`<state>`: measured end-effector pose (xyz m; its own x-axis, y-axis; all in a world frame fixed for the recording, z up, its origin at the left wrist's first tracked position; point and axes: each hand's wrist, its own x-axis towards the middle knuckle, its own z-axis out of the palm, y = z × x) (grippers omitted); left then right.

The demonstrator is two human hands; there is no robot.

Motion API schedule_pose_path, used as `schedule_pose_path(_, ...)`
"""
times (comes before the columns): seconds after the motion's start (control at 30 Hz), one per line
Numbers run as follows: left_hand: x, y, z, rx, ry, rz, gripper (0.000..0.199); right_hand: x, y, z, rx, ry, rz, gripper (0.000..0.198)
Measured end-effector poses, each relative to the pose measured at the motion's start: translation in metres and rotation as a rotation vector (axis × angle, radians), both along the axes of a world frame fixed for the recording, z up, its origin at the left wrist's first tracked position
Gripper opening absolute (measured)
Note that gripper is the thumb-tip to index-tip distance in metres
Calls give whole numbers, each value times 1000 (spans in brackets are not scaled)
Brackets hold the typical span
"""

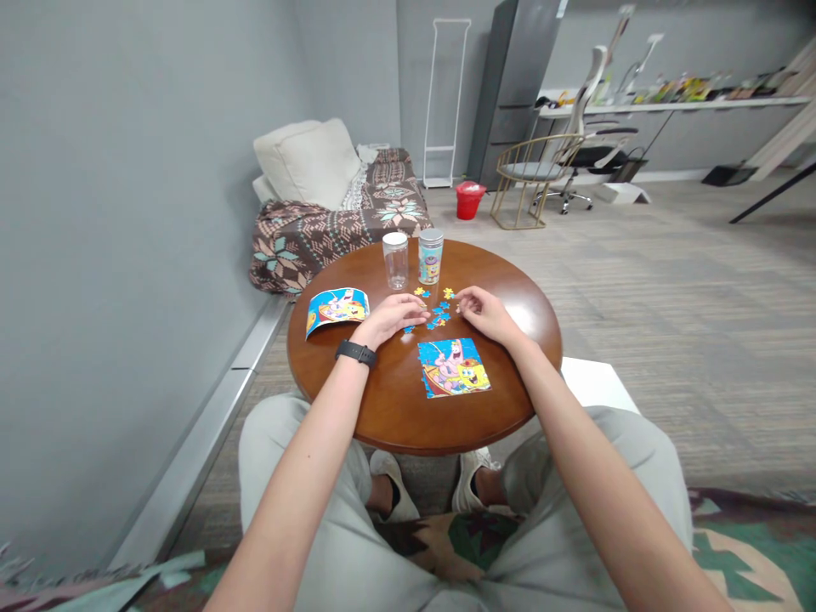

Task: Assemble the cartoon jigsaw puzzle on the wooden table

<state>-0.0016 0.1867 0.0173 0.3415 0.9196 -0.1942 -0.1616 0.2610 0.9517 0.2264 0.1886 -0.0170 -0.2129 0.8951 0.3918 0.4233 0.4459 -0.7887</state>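
Observation:
My left hand [399,314] hovers low over the table, palm down with fingers loosely stretched, beside several loose jigsaw pieces [439,313]. A black watch band [357,352] circles that wrist. Across the pieces, my right hand [488,310] has bent fingers with a gap between them. A tiny piece shows by its fingertips; whether it is touched is unclear. Nearer to me lies a mostly assembled cartoon jigsaw puzzle [454,368], with an uneven left edge. To the left stands a curved picture sheet [337,308] with the same cartoon scene.
A clear jar with a white lid [396,262] and a printed can [431,257] stand behind the pieces on the round wooden table [388,416]. Beyond it are a couch with a patterned cover [319,234], a red bin [470,201] and a gold wire chair [532,174].

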Motion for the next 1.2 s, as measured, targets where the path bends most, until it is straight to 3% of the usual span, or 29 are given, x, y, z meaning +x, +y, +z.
schedule_pose_path(0.17, 1, 3, 0, -34, -11, 20, 7, 0, -1, 0, -9, -29, 12, 29)
schedule_pose_path(0.4, -2, 3, -6, 7, 19, -26, 14, -1, -3, 2, -75, 63, 43, 13)
schedule_pose_path(0.8, -1, 2, -2, 12, 46, -75, 9, 0, -1, 1, -55, 139, 37, 28)
schedule_pose_path(1.2, -1, 1, -2, 6, 57, -93, 11, 0, 0, 2, -99, 132, 40, 24)
